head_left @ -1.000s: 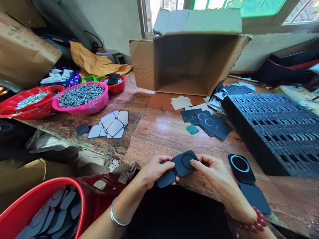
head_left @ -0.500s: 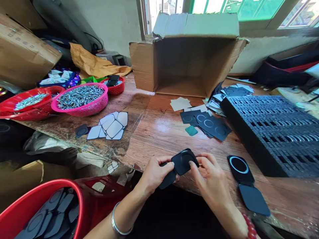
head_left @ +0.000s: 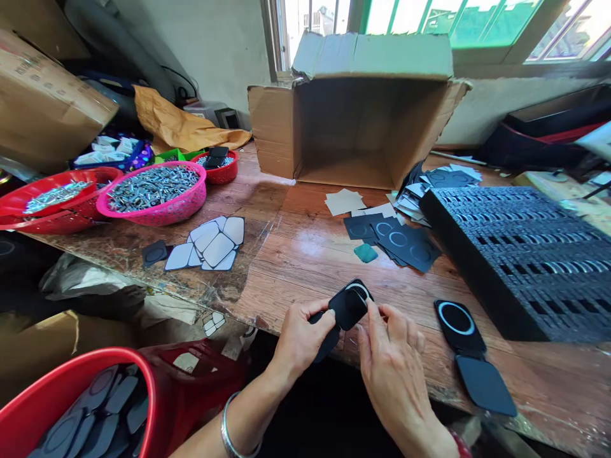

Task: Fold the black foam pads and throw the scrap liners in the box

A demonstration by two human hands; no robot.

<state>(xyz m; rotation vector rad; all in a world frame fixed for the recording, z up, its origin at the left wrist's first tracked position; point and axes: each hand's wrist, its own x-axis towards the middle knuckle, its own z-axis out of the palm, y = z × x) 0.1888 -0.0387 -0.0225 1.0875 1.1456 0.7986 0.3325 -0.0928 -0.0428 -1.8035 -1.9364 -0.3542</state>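
My left hand (head_left: 305, 337) grips a black folding pad (head_left: 346, 310) by its lower left part, thumb on top, above the table's front edge. The pad has two hinged square panels; the upper one shows part of a white ring. My right hand (head_left: 396, 362) reaches over the pad's right side, its index fingertip on the ring and its thumb lower and apart, with fingers mostly stretched out. A dark layer covers part of the ring. To the right, another unfolded black pad (head_left: 485, 383) with a full white ring lies on the table.
Black foam tray (head_left: 525, 254) with slotted rows stands at the right. Dark ring-printed sheets (head_left: 405, 245), a green square (head_left: 365, 253) and white-faced sheets (head_left: 217, 245) lie on the table. Behind are an open carton (head_left: 353, 127) and a pink basket (head_left: 153, 191) of metal parts. Red bin (head_left: 153, 381) stands lower left.
My right hand has shifted from the pad's right edge onto its face, the index finger now at the ring. Part of the white ring shows where the panel looked mostly dark before.
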